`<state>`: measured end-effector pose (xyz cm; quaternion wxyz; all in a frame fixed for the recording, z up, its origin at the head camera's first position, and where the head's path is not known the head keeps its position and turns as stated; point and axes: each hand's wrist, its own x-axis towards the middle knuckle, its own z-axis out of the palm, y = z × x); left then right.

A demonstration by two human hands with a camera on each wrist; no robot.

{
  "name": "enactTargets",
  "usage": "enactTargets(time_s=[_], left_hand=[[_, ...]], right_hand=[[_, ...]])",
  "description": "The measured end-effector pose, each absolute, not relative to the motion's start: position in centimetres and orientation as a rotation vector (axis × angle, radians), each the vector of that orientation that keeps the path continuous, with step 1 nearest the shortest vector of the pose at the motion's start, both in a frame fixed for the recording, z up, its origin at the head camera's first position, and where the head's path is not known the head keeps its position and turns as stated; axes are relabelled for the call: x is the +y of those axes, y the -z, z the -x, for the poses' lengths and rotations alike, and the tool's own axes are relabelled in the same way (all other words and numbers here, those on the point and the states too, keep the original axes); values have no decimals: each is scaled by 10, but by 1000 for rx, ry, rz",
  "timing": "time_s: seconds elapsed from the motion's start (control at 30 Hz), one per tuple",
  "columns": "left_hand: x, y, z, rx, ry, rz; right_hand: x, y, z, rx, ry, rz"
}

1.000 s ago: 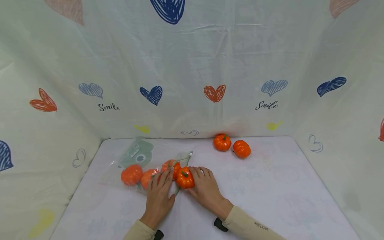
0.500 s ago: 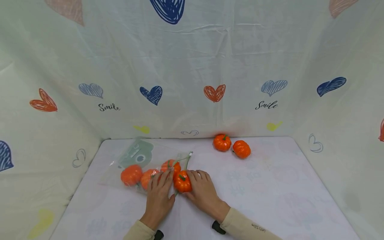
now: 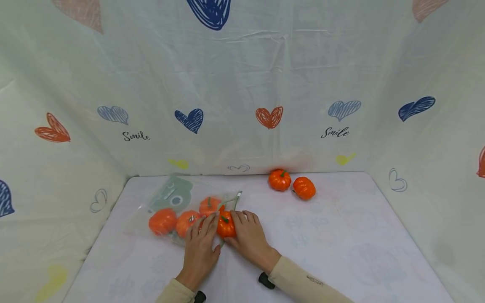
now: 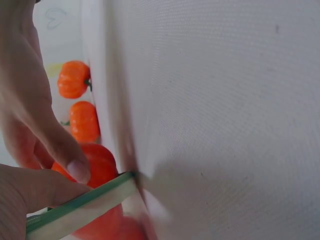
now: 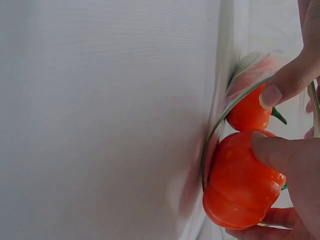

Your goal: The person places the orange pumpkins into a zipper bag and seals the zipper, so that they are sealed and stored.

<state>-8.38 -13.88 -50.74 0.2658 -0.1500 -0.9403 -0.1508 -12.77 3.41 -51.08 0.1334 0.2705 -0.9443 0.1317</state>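
Note:
My right hand [image 3: 248,235] grips a small glossy orange pumpkin [image 5: 242,182], thumb on one side and fingers round the other, at the mouth of a clear zip bag [image 3: 223,194]. In the right wrist view the bag's green-edged rim curves around that pumpkin. My left hand [image 3: 202,244] lies over the bag's opening and holds its edge, thumb by the green zip strip [image 4: 82,205]. Inside the bag are three more pumpkins: one at the left [image 3: 163,221], a middle pumpkin [image 3: 187,223] partly under my left fingers, and a far pumpkin [image 3: 209,205].
Two more orange pumpkins, one nearer the wall [image 3: 279,180] and one to its right [image 3: 304,188], sit at the back of the white table [image 3: 333,235]. The bag's far part bears a grey-green print [image 3: 172,194]. A heart-patterned cloth [image 3: 223,143] encloses the back and sides.
My right hand has moved left, carrying its pumpkin into the bag's mouth. The bagged pumpkins have shifted slightly left. My left hand has stayed about where it was.

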Motion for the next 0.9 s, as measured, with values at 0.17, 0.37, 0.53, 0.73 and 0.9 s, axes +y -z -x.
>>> enactTargets(time_s=[0.17,0.37,0.53,0.73,0.9], left_hand=[[-138,506,83,-2552,397,403],[-137,505,83,-2557,395,406],[-138,506,83,-2515,399,428],[-138,508,85,-2485,405,451],[-138,506,84,-2489,400,455]], right_hand=[[27,509,130,-2736,-343,-768],[20,506,134,-2771,-332,-746],[14,504,136,-2813,-328,-737],[8,503,140,-2838,-316,-730],[5,506,144,-2847,-268,-718]])
